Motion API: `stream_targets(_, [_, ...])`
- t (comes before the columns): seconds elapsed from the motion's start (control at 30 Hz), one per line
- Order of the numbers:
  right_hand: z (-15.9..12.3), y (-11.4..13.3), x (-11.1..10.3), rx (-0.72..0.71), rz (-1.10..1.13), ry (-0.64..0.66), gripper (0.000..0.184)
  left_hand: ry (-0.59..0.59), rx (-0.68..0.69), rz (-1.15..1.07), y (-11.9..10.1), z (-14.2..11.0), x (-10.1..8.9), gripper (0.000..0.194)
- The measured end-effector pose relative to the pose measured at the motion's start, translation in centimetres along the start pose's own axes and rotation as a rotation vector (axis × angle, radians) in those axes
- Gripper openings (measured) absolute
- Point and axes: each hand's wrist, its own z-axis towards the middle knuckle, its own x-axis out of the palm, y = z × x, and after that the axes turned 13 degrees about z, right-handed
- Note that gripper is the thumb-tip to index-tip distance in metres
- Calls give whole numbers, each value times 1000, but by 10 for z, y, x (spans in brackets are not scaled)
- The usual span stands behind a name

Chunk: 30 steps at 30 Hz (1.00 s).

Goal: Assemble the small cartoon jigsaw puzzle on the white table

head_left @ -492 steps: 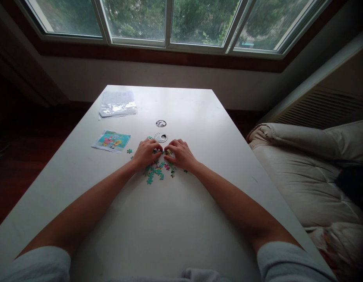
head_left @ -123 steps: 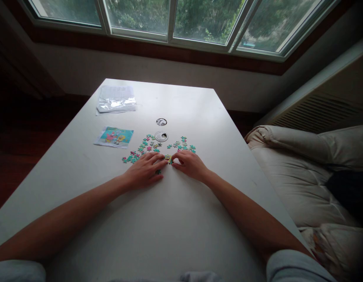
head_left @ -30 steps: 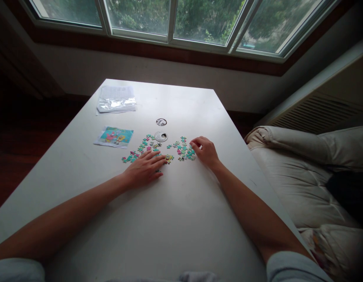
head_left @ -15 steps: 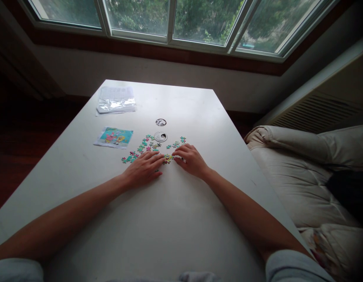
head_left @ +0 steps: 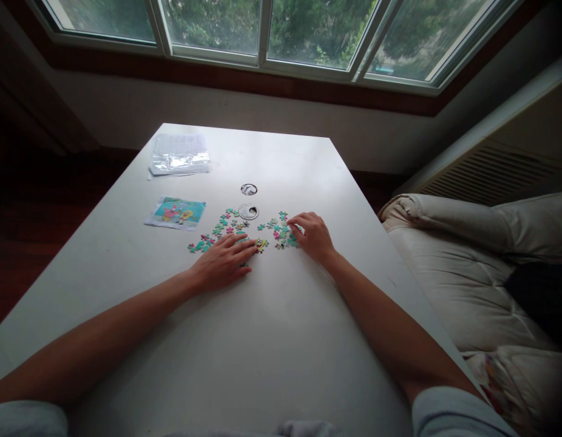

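My left hand [head_left: 225,260] lies flat on the white table [head_left: 244,352], its fingers stretched out. Its fingertips touch a small cluster of joined yellow jigsaw puzzle pieces [head_left: 261,244]. Loose green and pink puzzle pieces [head_left: 229,230] spread beyond that hand, some partly covered by its fingers. To the right, my right hand [head_left: 312,236] is over a second group of loose pieces [head_left: 282,233]. Its thumb and forefinger come together in a pinch there; what is between the tips is too small to make out.
A picture sheet [head_left: 181,213] with cartoon figures lies left of the pieces. Farther back is a clear plastic sleeve with papers [head_left: 179,155]. Two round metallic discs [head_left: 249,211] are set beyond the pieces. A padded beige sofa [head_left: 438,273] stands along the right side.
My right hand has moved right, away from the yellow cluster to the loose pieces, uncovering more of them. My left hand has stayed in place.
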Motion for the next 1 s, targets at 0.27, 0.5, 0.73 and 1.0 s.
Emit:
stream_targets(0.27, [3, -29, -2, 115, 11, -70, 18, 30, -14, -14, -1, 0, -4, 50])
stream_targets(0.5, [9, -24, -2, 156, 91, -10, 20, 44, -17, -45, -2, 0, -5, 52])
stream_targets(0.73, [27, -36, 4, 134, 94, 14, 25, 54, -26, -58, -2, -2, -3, 55])
stream_targets(1.0, [51, -47, 21, 156, 100, 43, 19, 62, -37, -76, -2, -2, -4, 55])
